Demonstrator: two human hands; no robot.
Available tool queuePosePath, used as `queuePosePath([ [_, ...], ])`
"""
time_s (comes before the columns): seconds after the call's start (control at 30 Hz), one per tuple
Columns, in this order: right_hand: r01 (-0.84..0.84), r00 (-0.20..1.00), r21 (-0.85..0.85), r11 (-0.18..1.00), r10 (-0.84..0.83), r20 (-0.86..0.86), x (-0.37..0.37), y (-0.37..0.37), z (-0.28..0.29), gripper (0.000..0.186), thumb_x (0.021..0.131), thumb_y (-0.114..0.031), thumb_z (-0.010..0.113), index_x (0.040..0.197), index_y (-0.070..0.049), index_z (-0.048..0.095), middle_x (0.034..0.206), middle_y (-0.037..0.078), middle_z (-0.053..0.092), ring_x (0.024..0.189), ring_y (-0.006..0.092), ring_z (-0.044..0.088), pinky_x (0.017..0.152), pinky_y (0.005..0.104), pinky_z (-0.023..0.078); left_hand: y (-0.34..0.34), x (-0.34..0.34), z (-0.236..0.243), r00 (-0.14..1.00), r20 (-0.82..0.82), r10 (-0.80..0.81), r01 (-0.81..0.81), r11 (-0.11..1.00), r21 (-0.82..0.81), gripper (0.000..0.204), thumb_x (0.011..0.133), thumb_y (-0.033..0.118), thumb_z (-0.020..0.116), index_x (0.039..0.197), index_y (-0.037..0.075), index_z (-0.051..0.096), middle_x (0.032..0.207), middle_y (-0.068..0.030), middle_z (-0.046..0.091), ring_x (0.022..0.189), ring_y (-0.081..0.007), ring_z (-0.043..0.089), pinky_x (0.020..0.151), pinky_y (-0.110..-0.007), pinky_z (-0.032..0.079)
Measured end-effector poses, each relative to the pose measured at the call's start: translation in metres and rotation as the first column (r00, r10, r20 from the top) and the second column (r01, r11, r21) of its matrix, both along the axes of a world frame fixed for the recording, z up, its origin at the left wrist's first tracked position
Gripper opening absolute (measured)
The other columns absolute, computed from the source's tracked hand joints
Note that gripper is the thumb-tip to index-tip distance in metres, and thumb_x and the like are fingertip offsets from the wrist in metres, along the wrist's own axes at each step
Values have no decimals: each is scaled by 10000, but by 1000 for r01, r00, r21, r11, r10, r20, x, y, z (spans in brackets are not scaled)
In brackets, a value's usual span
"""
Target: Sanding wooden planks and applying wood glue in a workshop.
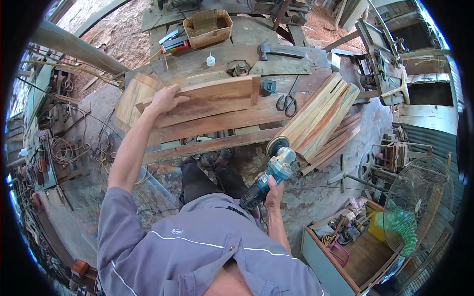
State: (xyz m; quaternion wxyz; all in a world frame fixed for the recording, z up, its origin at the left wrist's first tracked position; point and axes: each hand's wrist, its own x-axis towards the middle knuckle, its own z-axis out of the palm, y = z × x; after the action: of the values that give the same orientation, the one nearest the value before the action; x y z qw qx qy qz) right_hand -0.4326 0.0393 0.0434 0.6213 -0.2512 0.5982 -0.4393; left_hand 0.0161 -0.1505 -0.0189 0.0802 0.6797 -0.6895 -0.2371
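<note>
My left hand (165, 100) grips the upper left part of a wooden board (217, 92), which stands on its edge on the workbench (207, 129). A short wood piece (255, 90) sits across the board's right end. In my right hand (273, 191) is a teal and black angle grinder (269, 177), held by its body in front of the bench. The grinder's round disc (277, 146) points away from me, apart from the board and near a stack of wooden planks (321, 121). Whether the disc is spinning cannot be made out.
Scissors (287, 102), a hammer (281, 51), a small dark blue object (268, 87) and a tan plastic tub (208, 29) lie on the bench. A cage fan (418, 207) and an open box of odds and ends (363, 251) stand at right. Cables (69, 148) coil at left.
</note>
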Motion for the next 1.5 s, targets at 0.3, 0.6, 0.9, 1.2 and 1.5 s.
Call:
queuePosePath([
  [0.3, -31, 999, -9, 999, 31, 23, -3, 0, -3, 507, 850, -389, 690, 1122, 19, 561, 874, 137, 667, 786, 233, 673, 736, 355, 548, 60, -23, -18, 982, 80, 173, -181, 978, 105, 618, 928, 631, 599, 930, 25, 722, 874, -245, 724, 864, -435, 702, 794, -518, 543],
  [0.6, -75, 996, 19, 997, 75, 41, 2, -14, -4, 471, 860, -348, 659, 1119, 36, 569, 905, 165, 668, 797, 257, 677, 747, 373, 554, 84, -30, -9, 985, 60, 162, -158, 985, -64, 618, 869, 664, 643, 854, 48, 692, 823, -183, 722, 785, -383, 706, 711, -488, 545],
  [0.9, -205, 978, 3, 979, 205, 46, 14, -32, 2, 537, 834, -331, 685, 1197, 43, 553, 956, 160, 654, 838, 271, 685, 764, 398, 569, 98, -48, -3, 987, 113, 111, -35, 848, -529, 463, 761, 512, 780, 906, 101, 625, 853, -80, 689, 853, -255, 682, 729, -386, 525],
  [1.2, -356, 930, -80, 931, 361, 72, 47, -60, 5, 479, 970, -367, 669, 1224, 29, 577, 987, 135, 687, 830, 230, 705, 742, 360, 586, 152, 27, 3, 952, 131, 278, -257, 954, -155, 412, 744, 254, 833, 1087, 104, 662, 1095, -89, 716, 1120, -300, 639, 995, -450, 453],
  [1.5, -584, 812, 1, 812, 584, 23, 124, -79, 21, 606, 969, -524, 639, 1172, 44, 580, 948, 164, 700, 795, 244, 729, 701, 366, 610, 207, 62, -54, 650, -601, 466, -629, 773, -81, 770, 767, 95, 873, 1432, 95, 484, 1311, -82, 640, 1203, -204, 592, 1024, -380, 495],
])
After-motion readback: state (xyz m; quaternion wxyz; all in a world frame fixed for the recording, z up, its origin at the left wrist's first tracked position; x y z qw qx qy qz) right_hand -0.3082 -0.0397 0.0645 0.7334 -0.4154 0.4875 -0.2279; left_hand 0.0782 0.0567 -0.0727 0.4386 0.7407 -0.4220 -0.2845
